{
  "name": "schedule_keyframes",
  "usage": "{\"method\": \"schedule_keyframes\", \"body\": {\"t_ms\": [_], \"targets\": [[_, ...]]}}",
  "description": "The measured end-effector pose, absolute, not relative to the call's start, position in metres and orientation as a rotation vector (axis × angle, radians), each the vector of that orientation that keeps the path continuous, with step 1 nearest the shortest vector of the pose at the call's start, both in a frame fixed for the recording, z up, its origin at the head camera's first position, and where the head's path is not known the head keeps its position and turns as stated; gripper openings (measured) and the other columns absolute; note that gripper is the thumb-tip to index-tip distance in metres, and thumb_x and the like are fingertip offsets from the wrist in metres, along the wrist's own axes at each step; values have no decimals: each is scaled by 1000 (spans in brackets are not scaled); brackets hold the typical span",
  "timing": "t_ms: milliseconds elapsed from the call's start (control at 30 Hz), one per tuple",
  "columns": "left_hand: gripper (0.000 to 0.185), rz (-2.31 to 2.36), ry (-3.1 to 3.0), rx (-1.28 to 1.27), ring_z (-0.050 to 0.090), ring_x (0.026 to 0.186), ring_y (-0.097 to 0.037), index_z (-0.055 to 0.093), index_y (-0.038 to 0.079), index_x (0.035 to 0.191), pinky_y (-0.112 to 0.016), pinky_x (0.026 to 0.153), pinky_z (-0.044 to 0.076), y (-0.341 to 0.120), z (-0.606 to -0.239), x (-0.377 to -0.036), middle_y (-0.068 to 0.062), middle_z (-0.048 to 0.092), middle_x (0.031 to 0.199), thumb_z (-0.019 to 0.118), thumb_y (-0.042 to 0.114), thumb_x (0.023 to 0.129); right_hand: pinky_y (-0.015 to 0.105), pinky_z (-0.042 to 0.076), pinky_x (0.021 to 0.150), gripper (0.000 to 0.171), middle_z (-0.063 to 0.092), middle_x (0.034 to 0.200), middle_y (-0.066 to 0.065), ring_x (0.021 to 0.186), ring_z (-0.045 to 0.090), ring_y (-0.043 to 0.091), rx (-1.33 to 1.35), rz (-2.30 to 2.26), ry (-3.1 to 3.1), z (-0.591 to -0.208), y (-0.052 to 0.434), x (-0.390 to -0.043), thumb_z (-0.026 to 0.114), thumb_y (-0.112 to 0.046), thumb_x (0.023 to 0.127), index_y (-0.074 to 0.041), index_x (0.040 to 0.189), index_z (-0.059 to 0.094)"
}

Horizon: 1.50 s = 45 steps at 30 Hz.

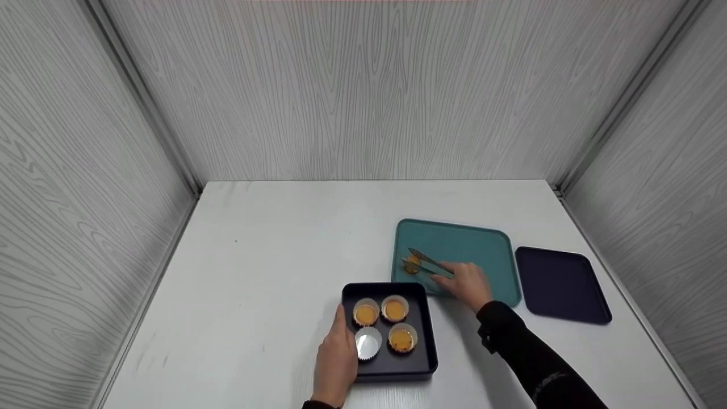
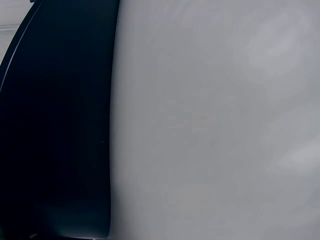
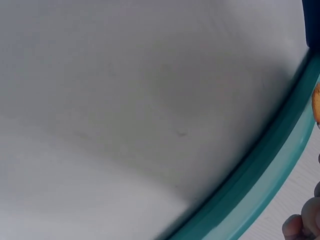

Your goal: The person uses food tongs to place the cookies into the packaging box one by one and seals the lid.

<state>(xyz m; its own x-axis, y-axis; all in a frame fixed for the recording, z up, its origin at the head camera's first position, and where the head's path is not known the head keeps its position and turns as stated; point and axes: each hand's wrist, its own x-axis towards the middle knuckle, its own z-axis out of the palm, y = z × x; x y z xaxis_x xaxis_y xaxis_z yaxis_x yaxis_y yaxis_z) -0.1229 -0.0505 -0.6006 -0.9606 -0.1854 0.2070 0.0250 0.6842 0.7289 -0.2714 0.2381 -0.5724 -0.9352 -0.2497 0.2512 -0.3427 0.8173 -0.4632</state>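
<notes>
The person's right hand [image 1: 467, 284] is reaching over the teal tray [image 1: 483, 244], a smooth rounded-corner rectangle with a raised lip; its fingers are curling round the handles of a pair of slim metal tongs [image 1: 427, 262], and the tong tips are closing about a small orange tart [image 1: 413, 263] sitting on the tray's left part; the black sleeve [image 1: 528, 358] is trailing back toward the near edge of the white table [image 1: 272, 255]. The left hand [image 1: 336, 358] is lying against the left wall of a square dark box [image 1: 427, 341], thumb stretching up along the rim, fingers looking fairly straight rather than clenched; inside the box three fluted paper cups with orange filling [image 1: 365, 313] are sitting in a tight cluster beside one empty silvery fluted cup [image 1: 368, 342]. A flat dark navy lid [image 1: 559, 284] is lying just right of the teal tray, apart from it; grey wood-grain panels [image 1: 363, 91] are walling in the table on three sides; the wrist views are showing only close-ups, with a fingertip [image 3: 299, 227] beside the teal rim.
</notes>
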Motion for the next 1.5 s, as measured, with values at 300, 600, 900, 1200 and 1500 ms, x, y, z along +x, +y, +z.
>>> {"method": "schedule_keyframes", "body": {"t_ms": [300, 600, 900, 1200, 1500], "targets": [[50, -1172, -2644, 151, 43, 50, -9, 38, -3, 155, -32, 54, 45, -51, -599, -122, -24, 67, 121, 45, 8, 107, 45, 56, 84, 33, 76, 105, 15, 89, 71, 30, 520, 631, -2787, -573, 241, -268, 76, -23, 93, -6, 121, 76], [50, -1189, -2647, 167, 42, 51, -9, 39, -2, 155, -32, 56, 46, -50, -599, -123, -23, 66, 127, 45, 10, 107, 51, 56, 83, 40, 74, 109, 23, 94, 72, 37, 427, 743, -2758, -570, 245, -274, 79, -26, 91, 3, 119, 74], [50, -1212, -2654, 179, 42, 49, -10, 38, 0, 156, -33, 56, 46, -50, -600, -123, -23, 68, 114, 45, 12, 108, 53, 53, 91, 47, 70, 121, 25, 108, 68, 40, 282, 855, -2914, -571, 246, -272, 73, -32, 96, 3, 127, 69], [50, -1185, -2653, 167, 43, 51, -9, 39, -1, 155, -35, 60, 49, -50, -601, -123, -24, 68, 118, 46, 9, 107, 49, 57, 81, 46, 72, 118, 22, 94, 72, 33, 218, 844, -2960, -573, 244, -271, 72, -35, 97, -2, 129, 71], [50, -1177, -2656, 146, 42, 48, -8, 38, -4, 155, -29, 50, 42, -50, -600, -122, -23, 66, 127, 44, 7, 106, 43, 52, 73, 37, 77, 103, 14, 84, 71, 28, 284, 869, -2902, -572, 242, -269, 74, -30, 96, -5, 123, 75]]}}
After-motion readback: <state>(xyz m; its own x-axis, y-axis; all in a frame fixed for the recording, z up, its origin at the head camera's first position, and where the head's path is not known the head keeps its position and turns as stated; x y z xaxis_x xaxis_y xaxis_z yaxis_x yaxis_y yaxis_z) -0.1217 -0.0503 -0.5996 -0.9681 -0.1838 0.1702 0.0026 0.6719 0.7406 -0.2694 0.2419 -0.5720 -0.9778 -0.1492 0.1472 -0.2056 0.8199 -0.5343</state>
